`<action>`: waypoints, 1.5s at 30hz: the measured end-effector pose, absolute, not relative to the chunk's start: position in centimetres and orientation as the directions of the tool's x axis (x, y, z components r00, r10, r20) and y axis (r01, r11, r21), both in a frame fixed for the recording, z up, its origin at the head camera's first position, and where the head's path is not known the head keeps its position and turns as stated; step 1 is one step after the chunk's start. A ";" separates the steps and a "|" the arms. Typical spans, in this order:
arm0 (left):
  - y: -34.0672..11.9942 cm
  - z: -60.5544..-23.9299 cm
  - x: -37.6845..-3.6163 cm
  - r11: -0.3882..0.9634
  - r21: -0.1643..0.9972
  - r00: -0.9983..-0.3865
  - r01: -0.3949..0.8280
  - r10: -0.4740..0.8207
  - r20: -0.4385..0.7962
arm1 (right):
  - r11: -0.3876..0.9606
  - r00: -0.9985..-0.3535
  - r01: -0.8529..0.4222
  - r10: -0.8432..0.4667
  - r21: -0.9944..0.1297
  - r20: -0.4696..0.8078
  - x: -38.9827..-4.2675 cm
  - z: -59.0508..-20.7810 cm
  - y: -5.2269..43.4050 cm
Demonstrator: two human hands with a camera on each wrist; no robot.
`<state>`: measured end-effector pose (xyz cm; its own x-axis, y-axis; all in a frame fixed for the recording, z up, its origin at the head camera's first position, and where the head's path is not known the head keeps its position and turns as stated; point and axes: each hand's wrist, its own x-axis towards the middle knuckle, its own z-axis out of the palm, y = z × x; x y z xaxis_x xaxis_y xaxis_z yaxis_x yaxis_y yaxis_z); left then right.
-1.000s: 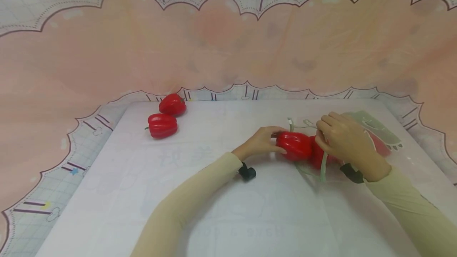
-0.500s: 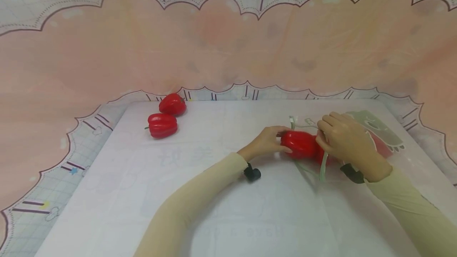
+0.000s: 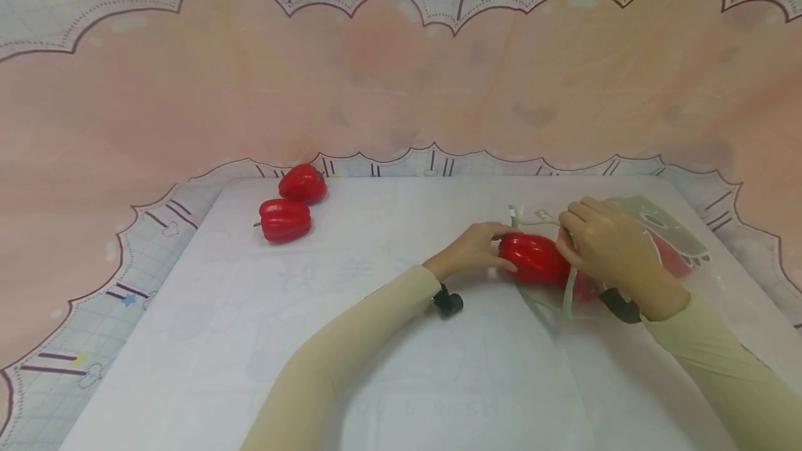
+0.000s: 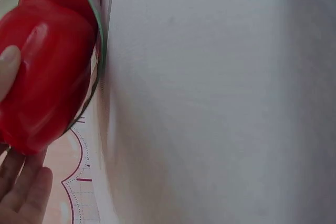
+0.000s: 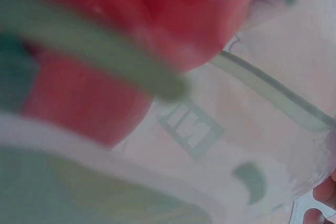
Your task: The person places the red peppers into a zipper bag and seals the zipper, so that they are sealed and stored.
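My left hand (image 3: 470, 250) grips a glossy red bell pepper (image 3: 534, 258) by its left end, thumb on one side and fingers on the other. In the left wrist view this bell pepper (image 4: 44, 72) lies within the green-edged mouth of a clear plastic bag (image 4: 102, 51). Another red bell pepper (image 3: 585, 288) shows dimly through the plastic, deeper in the bag. My right hand (image 3: 604, 249) pinches the upper edge of the bag's mouth, its fingers curled. Green and red print (image 3: 658, 218) marks the bag's far part. The right wrist view looks through the plastic at red peppers (image 5: 194, 19).
Two more red bell peppers, a near one (image 3: 285, 220) and a far one (image 3: 303, 184), lie close together at the back left of the white table (image 3: 388, 353). A peach cloth with scalloped edging (image 3: 401, 82) hangs behind it.
My left hand has moved right, pushing its bell pepper further into the bag's mouth. The pepper in the bag has shifted right and is more hidden. My right hand has stayed nearly still.
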<state>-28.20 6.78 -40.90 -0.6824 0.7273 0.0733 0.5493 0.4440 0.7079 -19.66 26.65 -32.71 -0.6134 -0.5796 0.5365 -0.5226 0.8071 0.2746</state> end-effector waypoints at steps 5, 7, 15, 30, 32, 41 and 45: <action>6.7 -40.9 -28.4 0.489 0.666 -0.727 0.563 0.677 0.118 | 0.797 -0.579 -0.541 -0.584 0.267 0.569 -19.8 -32.7 26.8; 6.6 -41.0 -28.4 0.490 0.679 -0.745 0.547 0.655 0.127 | 0.796 -0.569 -0.546 -0.581 0.261 0.582 -19.8 -32.7 26.8; 6.4 -40.9 -28.8 0.446 0.729 -0.741 0.520 0.660 0.125 | 0.798 -0.568 -0.543 -0.578 0.261 0.586 -19.6 -32.7 26.7; 7.2 -40.7 -29.0 0.392 0.674 -0.649 0.626 0.742 0.170 | 0.789 -0.566 -0.550 -0.594 0.275 0.572 -19.7 -33.0 26.8; 7.3 -40.6 -28.9 0.421 0.645 -0.665 0.637 0.724 0.185 | 0.792 -0.572 -0.544 -0.591 0.275 0.569 -19.7 -33.0 26.7; 8.3 -40.5 -28.5 0.576 0.540 -0.764 0.614 0.606 0.222 | 0.797 -0.581 -0.538 -0.586 0.272 0.565 -19.7 -33.0 26.6; 8.8 -40.4 -28.6 0.612 0.502 -0.779 0.611 0.577 0.244 | 0.795 -0.578 -0.541 -0.588 0.273 0.566 -19.7 -33.0 26.6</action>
<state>-28.58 8.81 -40.38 -0.7792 0.5773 0.2441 0.6109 0.6124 0.5017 -19.65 26.57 -33.03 -0.5781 -0.5877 0.5661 -0.5411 0.7954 0.2731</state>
